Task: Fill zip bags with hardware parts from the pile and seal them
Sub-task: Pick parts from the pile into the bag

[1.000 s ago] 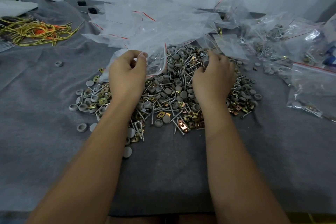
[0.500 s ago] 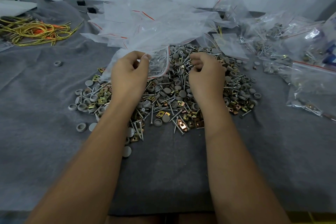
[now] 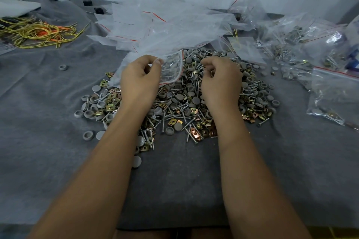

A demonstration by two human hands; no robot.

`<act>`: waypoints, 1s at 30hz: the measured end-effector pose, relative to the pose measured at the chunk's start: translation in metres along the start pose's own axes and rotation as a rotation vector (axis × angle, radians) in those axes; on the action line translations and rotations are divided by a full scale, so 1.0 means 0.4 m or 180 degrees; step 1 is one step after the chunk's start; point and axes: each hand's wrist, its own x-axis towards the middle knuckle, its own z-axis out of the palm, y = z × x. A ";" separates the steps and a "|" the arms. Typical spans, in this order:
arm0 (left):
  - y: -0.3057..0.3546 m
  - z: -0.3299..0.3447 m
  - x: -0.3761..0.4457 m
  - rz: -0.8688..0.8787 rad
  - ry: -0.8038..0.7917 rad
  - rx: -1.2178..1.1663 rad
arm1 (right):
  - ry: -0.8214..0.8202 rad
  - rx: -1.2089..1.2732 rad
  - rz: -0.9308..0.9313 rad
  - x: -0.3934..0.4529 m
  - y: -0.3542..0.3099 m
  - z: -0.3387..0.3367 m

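The left hand (image 3: 138, 78) is pinching a clear red-zip plastic bag (image 3: 171, 68) open; the right hand (image 3: 220, 79), grasping small parts, should be tipping them squarely into its mouth.

Both forearms run off the bottom edge. The right hand (image 3: 220, 81) curls its fingers inward, so whatever it holds cannot be made out (something small glints at 12 o'clock of the palm). The left hand (image 3: 138, 77) covers part of the zip bag (image 3: 172, 68). At 3 o'clock, filled bags (image 3: 334, 91) are cut by the frame
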 end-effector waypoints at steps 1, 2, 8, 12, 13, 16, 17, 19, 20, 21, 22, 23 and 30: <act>0.000 0.000 0.000 0.0001 -0.0005 0.0000 | 0.0035 0.0311 0.0026 -0.001 -0.004 0.000; 0.000 0.000 -0.001 -0.0001 -0.0007 -0.0003 | 0.0039 0.0615 0.0070 -0.002 -0.009 0.000; 0.002 0.000 -0.001 -0.0004 -0.0021 -0.0040 | -0.0104 0.1272 0.0236 -0.001 -0.023 -0.001; -0.001 0.002 0.000 0.0050 -0.0017 0.0016 | -0.0131 0.1383 0.0147 -0.006 -0.032 0.004; -0.002 0.003 0.000 0.0090 -0.0045 0.0060 | -0.0177 0.1394 0.0075 -0.009 -0.036 0.008; 0.000 0.005 -0.004 0.0252 -0.0219 0.0093 | -0.0321 0.1304 -0.0125 -0.021 -0.046 0.020; 0.001 0.006 -0.005 0.0297 -0.0273 0.0059 | -0.0375 0.1262 -0.0155 -0.023 -0.047 0.025; 0.005 0.007 -0.007 0.0383 -0.0359 0.0005 | -0.0505 0.1231 -0.0140 -0.025 -0.045 0.031; 0.007 0.008 -0.009 0.0430 -0.0404 0.0000 | -0.0581 0.1246 -0.0094 -0.024 -0.044 0.033; 0.010 0.009 -0.011 0.0476 -0.0454 0.0000 | -0.0655 0.1257 -0.0037 -0.023 -0.043 0.033; 0.014 0.010 -0.013 0.0519 -0.0503 -0.0003 | -0.0709 0.1246 0.0008 -0.023 -0.042 0.034; 0.017 0.011 -0.015 0.0562 -0.0545 -0.0013 | -0.0728 0.1202 0.0023 -0.022 -0.042 0.035; 0.030 0.010 -0.026 0.0739 -0.0689 -0.0091 | -0.0563 0.0863 -0.0263 -0.026 -0.040 0.039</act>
